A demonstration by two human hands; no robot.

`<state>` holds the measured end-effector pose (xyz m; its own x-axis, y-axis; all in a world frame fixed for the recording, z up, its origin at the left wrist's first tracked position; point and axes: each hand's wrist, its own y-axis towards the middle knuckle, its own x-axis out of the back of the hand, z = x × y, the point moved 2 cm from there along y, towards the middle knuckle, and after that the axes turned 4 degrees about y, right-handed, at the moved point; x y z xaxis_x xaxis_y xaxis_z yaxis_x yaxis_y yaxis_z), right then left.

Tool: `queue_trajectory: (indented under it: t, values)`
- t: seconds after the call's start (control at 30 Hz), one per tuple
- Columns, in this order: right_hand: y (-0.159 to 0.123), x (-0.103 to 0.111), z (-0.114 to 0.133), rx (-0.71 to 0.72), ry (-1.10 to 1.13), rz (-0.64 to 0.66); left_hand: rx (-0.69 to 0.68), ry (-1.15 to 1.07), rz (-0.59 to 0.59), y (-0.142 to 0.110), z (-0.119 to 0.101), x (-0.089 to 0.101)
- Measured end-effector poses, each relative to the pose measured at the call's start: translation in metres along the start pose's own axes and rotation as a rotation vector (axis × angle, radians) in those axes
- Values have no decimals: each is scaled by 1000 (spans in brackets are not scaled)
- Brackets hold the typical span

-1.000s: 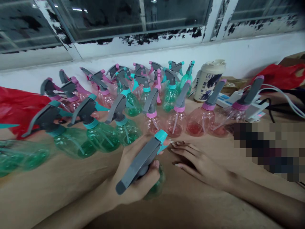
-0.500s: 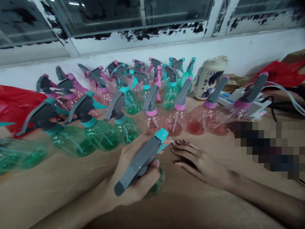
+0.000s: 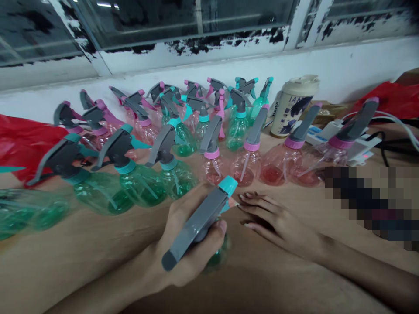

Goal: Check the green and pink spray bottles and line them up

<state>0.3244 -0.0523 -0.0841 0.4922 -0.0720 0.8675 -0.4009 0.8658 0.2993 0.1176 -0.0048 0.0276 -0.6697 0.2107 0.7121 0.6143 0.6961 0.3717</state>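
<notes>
My left hand (image 3: pixel 179 214) is wrapped round the neck of a spray bottle (image 3: pixel 200 220) with a grey and turquoise head. Its nozzle points away from me, and its green lower part is mostly covered by my fingers. Just to the right, my right hand (image 3: pixel 281 220) lies palm down on the table, its fingers stretched and slightly apart, holding nothing. Its fingertips are close to the nozzle end of the held bottle. Beyond my hands stand pink spray bottles (image 3: pixel 244 168), and to their left green spray bottles (image 3: pixel 142 183), each with some liquid inside.
More spray bottles crowd the back of the wooden table (image 3: pixel 108 257). A white coffee cup (image 3: pixel 290 111) stands near the wall, beside a power strip (image 3: pixel 360 148) with cables. Red plastic bags lie at left (image 3: pixel 29 141) and far right (image 3: pixel 393 102). A blurred-out patch covers the right side.
The view has shifted slightly, so everything appears a little farther right. My left hand keeps its grip on the spray bottle, and my right hand stays flat on the table.
</notes>
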Motion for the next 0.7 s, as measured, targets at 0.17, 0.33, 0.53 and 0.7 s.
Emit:
queue_trajectory:
  t: [0.17,0.33,0.53,0.7]
  values:
    - [-1,-3,-3,19,-22,0,-32,-47,13,1,-2,1]
    - [-1,-2,-4,20,0,-6,-90,-38,-15,5,-2,2]
    - [-1,0,-3,32,21,16,-149,6,-44,2,2,-3]
    - [-1,2,-1,20,19,1,-144,18,-56,1,1,-5]
